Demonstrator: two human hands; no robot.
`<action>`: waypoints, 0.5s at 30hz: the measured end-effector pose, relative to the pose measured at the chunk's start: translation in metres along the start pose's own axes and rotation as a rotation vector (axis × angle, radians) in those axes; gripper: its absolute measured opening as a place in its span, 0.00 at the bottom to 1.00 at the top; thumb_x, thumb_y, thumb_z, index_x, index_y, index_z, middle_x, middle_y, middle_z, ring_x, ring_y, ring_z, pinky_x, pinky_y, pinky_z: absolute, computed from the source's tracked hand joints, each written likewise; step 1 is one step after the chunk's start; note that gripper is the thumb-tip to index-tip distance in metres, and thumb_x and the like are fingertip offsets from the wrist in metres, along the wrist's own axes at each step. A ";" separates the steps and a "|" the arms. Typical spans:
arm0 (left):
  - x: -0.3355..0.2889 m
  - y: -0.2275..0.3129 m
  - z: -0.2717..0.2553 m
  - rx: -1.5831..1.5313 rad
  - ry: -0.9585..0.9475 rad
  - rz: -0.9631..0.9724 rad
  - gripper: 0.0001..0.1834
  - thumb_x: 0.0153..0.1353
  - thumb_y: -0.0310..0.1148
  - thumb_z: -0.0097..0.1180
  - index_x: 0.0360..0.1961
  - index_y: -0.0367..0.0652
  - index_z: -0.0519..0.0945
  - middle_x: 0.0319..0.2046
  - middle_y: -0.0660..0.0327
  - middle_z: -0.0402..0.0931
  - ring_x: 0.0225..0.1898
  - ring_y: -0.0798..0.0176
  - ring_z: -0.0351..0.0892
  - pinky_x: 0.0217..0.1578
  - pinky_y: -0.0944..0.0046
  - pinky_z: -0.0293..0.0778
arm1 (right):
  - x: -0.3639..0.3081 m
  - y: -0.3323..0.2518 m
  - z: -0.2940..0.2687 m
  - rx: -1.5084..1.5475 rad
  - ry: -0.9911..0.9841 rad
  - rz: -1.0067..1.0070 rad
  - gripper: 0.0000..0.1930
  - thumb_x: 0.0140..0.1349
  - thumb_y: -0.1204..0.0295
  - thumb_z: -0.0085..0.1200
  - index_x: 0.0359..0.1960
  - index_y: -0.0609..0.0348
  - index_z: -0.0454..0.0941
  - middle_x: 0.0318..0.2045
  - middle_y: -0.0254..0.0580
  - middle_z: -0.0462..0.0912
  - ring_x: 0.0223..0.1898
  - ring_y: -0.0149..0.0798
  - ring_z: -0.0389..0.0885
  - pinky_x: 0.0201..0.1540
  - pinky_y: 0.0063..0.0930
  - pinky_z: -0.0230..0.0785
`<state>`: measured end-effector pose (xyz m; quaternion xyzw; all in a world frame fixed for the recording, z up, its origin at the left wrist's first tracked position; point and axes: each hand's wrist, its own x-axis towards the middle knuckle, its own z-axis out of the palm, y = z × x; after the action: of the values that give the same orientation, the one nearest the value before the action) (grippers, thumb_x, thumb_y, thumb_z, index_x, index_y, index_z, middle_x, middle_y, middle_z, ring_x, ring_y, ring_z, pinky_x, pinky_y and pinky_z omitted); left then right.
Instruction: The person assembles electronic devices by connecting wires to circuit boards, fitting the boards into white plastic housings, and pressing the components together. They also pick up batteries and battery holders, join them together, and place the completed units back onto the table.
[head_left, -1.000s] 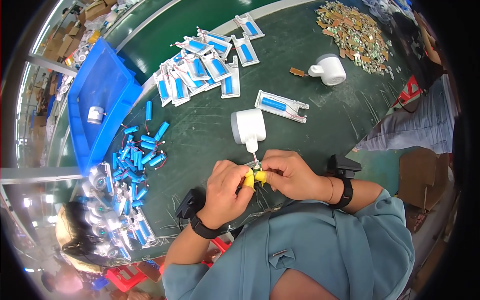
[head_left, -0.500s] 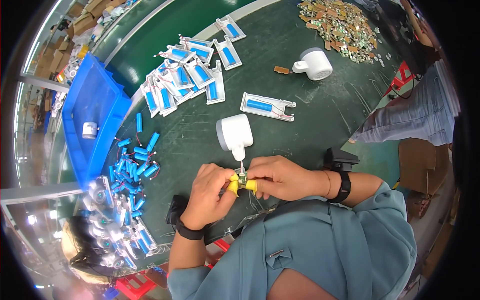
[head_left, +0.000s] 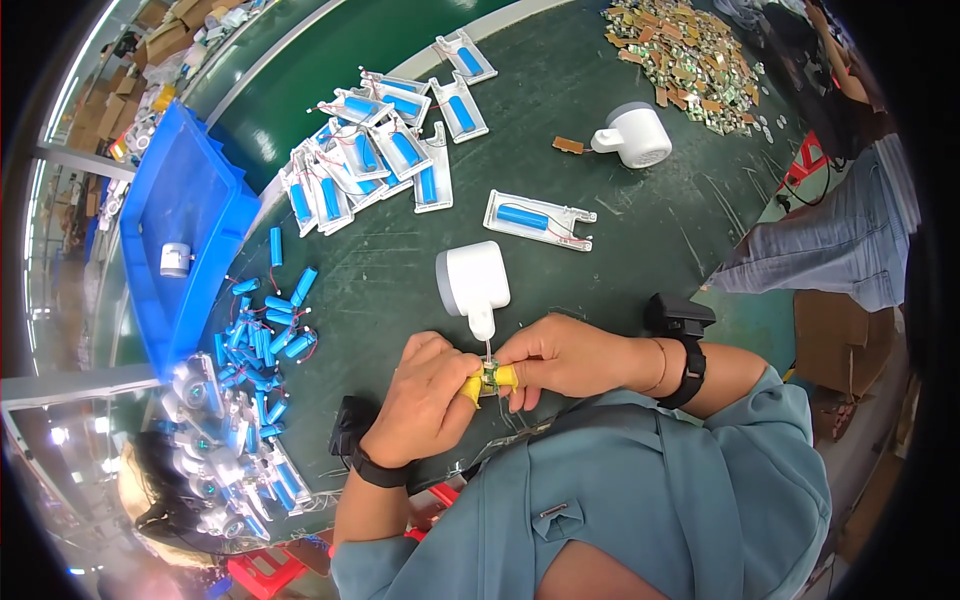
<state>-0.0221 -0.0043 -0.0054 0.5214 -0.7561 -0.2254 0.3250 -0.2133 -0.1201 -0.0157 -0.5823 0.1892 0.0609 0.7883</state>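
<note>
Between my two hands is a small green circuit board (head_left: 490, 376), wired to a white fan head (head_left: 475, 280) that lies on the table just beyond. My left hand (head_left: 428, 392) pinches the board's left side, thumb and finger wrapped in yellow tips. From the right, my right hand (head_left: 560, 358) grips its other side, also with yellow tips on the fingers. The fingers cover much of the board. Farther off lies a white casing half (head_left: 537, 220) holding a blue battery cell. A second white fan head (head_left: 640, 135) rests near it, wired to a brown board (head_left: 568, 145).
White casing halves with blue cells (head_left: 365, 150) are heaped at the back left. Loose blue batteries (head_left: 262, 335) lie left of my hands, beside a blue bin (head_left: 190, 215). A pile of circuit boards (head_left: 685, 65) sits at the far right. Another person's leg (head_left: 820, 235) is at the right edge.
My fingers have shifted on the circuit board, the left hand turning over it and the right thumb closing in. The whole view has moved slightly.
</note>
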 end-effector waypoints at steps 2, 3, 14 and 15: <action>0.003 0.000 0.001 -0.004 0.005 0.004 0.15 0.44 0.21 0.53 0.38 0.37 0.74 0.25 0.58 0.71 0.29 0.52 0.70 0.43 0.55 0.66 | 0.000 0.001 -0.001 -0.026 0.006 0.000 0.10 0.69 0.74 0.46 0.42 0.68 0.78 0.33 0.41 0.82 0.33 0.31 0.84 0.36 0.21 0.77; 0.003 0.000 0.001 -0.008 0.009 0.008 0.15 0.45 0.21 0.53 0.38 0.37 0.74 0.25 0.58 0.71 0.29 0.52 0.70 0.43 0.55 0.66 | -0.001 0.001 -0.001 -0.033 0.004 0.002 0.10 0.69 0.74 0.46 0.42 0.68 0.78 0.33 0.41 0.82 0.33 0.31 0.84 0.36 0.21 0.77; -0.018 0.007 0.011 0.051 0.152 -0.024 0.13 0.46 0.26 0.59 0.35 0.40 0.76 0.24 0.61 0.71 0.30 0.57 0.70 0.44 0.57 0.67 | -0.021 -0.006 0.009 -0.183 0.146 0.094 0.12 0.71 0.71 0.43 0.37 0.66 0.77 0.25 0.38 0.82 0.22 0.26 0.79 0.25 0.18 0.71; -0.019 0.006 0.013 0.039 0.190 -0.033 0.13 0.46 0.26 0.59 0.35 0.40 0.76 0.24 0.61 0.71 0.30 0.57 0.70 0.44 0.57 0.67 | -0.023 -0.005 0.009 -0.215 0.133 0.117 0.12 0.71 0.71 0.43 0.37 0.66 0.77 0.25 0.38 0.82 0.22 0.26 0.79 0.25 0.18 0.71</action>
<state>-0.0308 0.0156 -0.0149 0.5588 -0.7176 -0.1656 0.3813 -0.2312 -0.1107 -0.0003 -0.6540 0.2673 0.0880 0.7022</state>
